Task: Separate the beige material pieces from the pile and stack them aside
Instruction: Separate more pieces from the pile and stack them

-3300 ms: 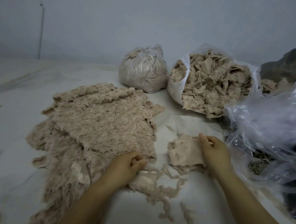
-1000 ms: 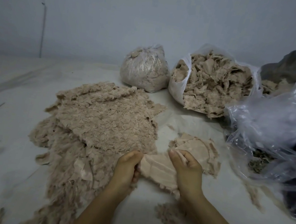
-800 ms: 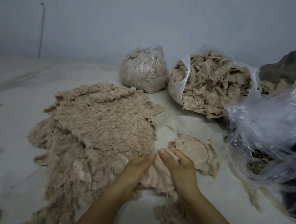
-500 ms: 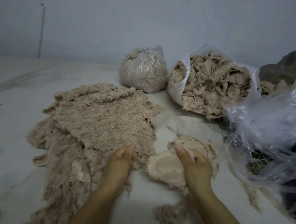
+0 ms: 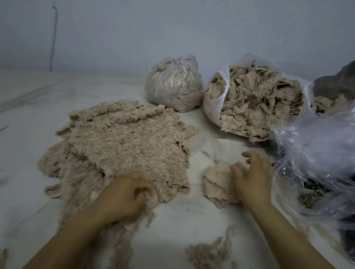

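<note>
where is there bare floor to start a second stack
Bare floor lies left of the big beige pile, and in the strip between it and the small stack. Right is crowded by clear plastic bags; fluff scraps litter the near floor.

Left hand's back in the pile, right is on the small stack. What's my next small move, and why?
Probably peel one piece free with the left hand: its fingers already curl into the big pile's near edge, while the right hand rests, fingers spread, on the small stack beside it.
</note>
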